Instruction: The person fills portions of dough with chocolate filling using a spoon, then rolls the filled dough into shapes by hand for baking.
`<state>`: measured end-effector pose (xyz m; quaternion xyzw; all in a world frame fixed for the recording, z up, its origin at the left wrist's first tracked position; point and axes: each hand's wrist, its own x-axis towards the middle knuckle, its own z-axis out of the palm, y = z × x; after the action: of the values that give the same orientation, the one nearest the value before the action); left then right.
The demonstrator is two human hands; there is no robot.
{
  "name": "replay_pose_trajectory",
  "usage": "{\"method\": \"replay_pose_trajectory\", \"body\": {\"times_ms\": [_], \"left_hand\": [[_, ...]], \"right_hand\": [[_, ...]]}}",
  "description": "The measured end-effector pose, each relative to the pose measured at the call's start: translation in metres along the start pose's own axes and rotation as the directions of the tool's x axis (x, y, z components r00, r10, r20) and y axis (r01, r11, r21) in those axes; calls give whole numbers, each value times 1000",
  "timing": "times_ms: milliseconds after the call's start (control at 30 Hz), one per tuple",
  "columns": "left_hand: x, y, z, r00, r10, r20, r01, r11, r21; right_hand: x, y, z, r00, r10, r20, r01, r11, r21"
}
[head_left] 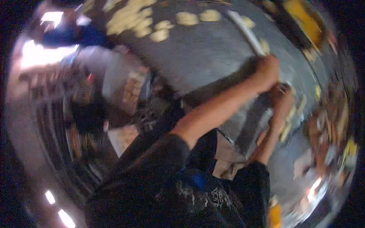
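A long, pale, straight rod (247, 32), blurred, slants up and to the left over the dark table. My left hand (268, 70) is closed around its near end. Just below and to the right, my right hand (283, 95) is closed, with a small shiny spot at its fingers. What it holds is hidden and smeared by motion. Pale yellow pieces that look like dough (186, 18) lie near the rod's far end, with a larger cluster (131, 19) to their left. Thin pale strips (286, 127) lie beside my right forearm.
The dark grey worktable (182, 53) spreads beyond my arms. A yellow object (304, 21) stands at the upper right. Boxes with brownish contents (134, 85) are on the left, by a blurred rack (81, 110). Clutter (323, 133) fills the right edge.
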<state>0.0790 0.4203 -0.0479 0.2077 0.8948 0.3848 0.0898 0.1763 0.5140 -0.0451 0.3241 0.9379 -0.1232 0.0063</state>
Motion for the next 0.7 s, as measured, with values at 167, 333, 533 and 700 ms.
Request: {"method": "replay_pose_trajectory", "body": {"times_ms": [167, 333, 533, 700], "left_hand": [[-9, -27, -9, 997, -61, 47, 76, 885, -459], [-120, -88, -105, 955, -252, -157, 31, 609, -793], [-275, -258, -221, 514, -727, -455, 237, 630, -740], [-334, -436, -246, 313, -800, -511, 412, 600, -686]], "right_hand": [[0, 61, -1, 953, -112, 283, -58, 846, 530], [-63, -1, 7, 959, -231, 163, 99, 814, 572], [-182, -260, 38, 563, -590, 578, -342, 470, 814], [-237, -399, 197, 357, -736, 574, -164, 556, 815]]}}
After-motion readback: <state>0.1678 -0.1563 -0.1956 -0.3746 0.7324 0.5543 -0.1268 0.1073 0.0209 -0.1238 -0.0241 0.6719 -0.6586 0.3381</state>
